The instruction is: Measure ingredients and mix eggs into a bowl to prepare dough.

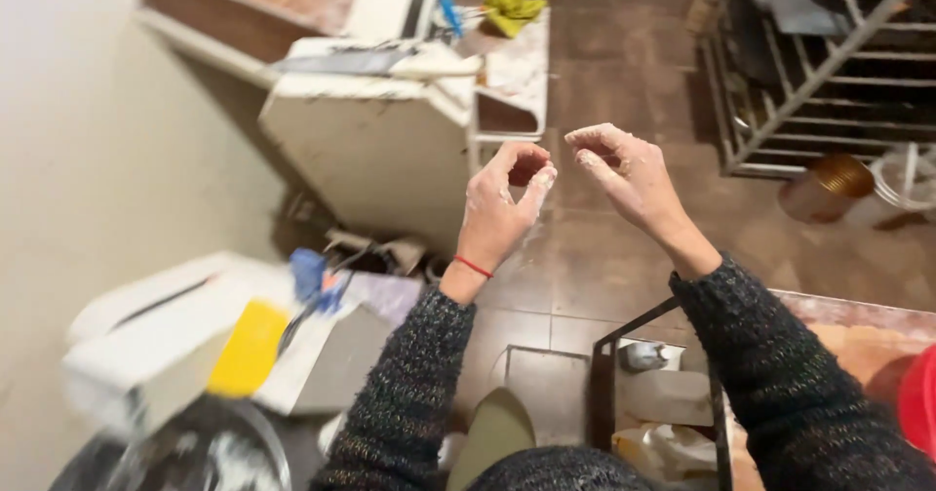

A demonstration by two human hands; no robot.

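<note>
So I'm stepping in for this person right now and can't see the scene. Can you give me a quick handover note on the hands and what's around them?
Left hand: raised in the air, fingers curled, dusted with white powder, holding nothing visible; red band at the wrist.
Right hand: raised beside it, fingers pinched together, also powdery, apparently empty.
Nearby: white cabinet ahead on the brown tiled floor, yellow cloth on the counter behind it, metal rack to the right, table edge at lower right.
Done or left: cannot tell; neither hand touches anything.

A cluttered bakery back room: flour-dusted white cabinet (375, 145), metal rack (829, 72), brown tiled floor (624, 257)
</note>
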